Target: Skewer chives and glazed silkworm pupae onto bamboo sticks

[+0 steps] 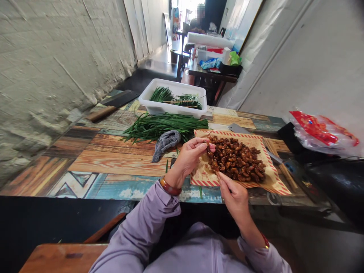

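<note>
1. The glossy, dark reddish-brown, curled food pieces [237, 159] lie in a loose heap on my tan paper sheet with a red-and-cream striped border [203, 177]. They look wet with sauce, lumpy and unevenly bent, lighter brown where the light catches them; the heap covers most of the paper, leaving its left part bare and stained.
2. Over the paper's left edge, my left hand [189, 156] pinches a small dark piece between thumb and fingers, at the heap's rim.
3. At the paper's near edge, my right hand [236, 193] has thumb and forefinger pressed together at the tips, the other fingers curled; I cannot tell whether something thin sits between them.
4. Just left of the paper lies a crumpled grey cloth [167, 142], against a long bundle of dark green, flat-leaved stalks [167, 126].
5. Farther behind the paper, to its left, stands a white rectangular plastic tub [165, 109] with more cut greens and thin sticks inside.
6. Well left of the paper rests a broad dark-bladed knife with a wooden handle [121, 101].
7. To the paper's right sits a clear plastic bag with red printing [321, 131].
</note>
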Tool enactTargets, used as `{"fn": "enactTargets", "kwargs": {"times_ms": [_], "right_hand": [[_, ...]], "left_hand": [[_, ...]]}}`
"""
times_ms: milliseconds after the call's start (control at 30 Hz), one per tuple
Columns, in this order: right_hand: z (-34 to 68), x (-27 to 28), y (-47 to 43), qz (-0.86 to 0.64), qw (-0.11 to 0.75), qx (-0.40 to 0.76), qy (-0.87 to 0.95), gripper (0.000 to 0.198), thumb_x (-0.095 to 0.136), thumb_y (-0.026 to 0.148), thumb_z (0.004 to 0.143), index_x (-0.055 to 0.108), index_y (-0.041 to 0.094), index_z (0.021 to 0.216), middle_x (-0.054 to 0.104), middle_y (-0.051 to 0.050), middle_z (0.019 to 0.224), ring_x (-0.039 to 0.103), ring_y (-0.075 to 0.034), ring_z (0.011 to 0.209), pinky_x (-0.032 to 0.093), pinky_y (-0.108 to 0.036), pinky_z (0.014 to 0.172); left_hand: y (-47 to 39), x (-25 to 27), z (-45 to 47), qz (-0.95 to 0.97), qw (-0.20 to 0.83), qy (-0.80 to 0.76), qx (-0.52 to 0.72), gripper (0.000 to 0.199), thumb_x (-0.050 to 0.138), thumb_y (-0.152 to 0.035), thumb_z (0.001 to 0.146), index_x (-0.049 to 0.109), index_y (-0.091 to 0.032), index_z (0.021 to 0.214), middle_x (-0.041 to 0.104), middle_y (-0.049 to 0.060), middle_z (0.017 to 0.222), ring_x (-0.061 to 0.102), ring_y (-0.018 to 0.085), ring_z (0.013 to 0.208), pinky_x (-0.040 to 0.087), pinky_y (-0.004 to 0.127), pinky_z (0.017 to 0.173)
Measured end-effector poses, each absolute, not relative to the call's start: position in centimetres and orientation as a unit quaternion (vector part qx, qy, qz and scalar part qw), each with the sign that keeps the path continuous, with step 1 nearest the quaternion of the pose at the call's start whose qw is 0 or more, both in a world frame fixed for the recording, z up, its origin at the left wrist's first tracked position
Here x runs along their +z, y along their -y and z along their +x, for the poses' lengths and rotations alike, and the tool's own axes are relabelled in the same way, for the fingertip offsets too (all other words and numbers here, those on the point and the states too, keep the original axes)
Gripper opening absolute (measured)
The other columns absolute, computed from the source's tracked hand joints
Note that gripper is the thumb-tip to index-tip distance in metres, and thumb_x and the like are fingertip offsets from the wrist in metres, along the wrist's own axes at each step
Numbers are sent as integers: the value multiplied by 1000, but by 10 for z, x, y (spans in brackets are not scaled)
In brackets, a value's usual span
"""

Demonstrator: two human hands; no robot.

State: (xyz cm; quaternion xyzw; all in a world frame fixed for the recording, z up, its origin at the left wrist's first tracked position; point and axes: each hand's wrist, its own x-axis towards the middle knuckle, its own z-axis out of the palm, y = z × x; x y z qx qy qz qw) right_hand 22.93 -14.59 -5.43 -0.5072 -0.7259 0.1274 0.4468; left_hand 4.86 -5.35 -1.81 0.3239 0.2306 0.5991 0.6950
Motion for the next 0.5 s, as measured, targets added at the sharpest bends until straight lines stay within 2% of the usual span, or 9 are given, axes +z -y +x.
{"fn": "enactTargets", "kwargs": {"times_ms": [267, 400, 500], "right_hand": [[227, -55, 146, -525, 449, 163, 704, 28, 56, 27, 94, 78, 20, 109, 80, -8, 97, 77, -20, 79, 62, -32, 78], [222, -45, 147, -556, 433, 223, 674, 32, 54, 32, 94, 78, 18, 109, 76, -4, 72, 69, -17, 58, 59, -29, 63], [219, -36, 148, -572, 430, 285, 638, 35, 54, 37, 93, 76, 16, 111, 63, 1, 53, 57, -13, 46, 50, -25, 52]], "left_hand": [[54, -19, 50, 319, 702, -229, 593, 31, 84, -28, 70, 69, -12, 91, 78, 9, 86, 74, 18, 79, 51, 30, 84], [55, -16, 51, 310, 714, -232, 583, 35, 87, -30, 68, 68, -12, 91, 77, 10, 87, 74, 19, 80, 51, 32, 85], [53, -15, 48, 295, 731, -238, 567, 43, 85, -36, 72, 67, -14, 104, 77, 10, 94, 74, 20, 83, 53, 32, 84]]}}
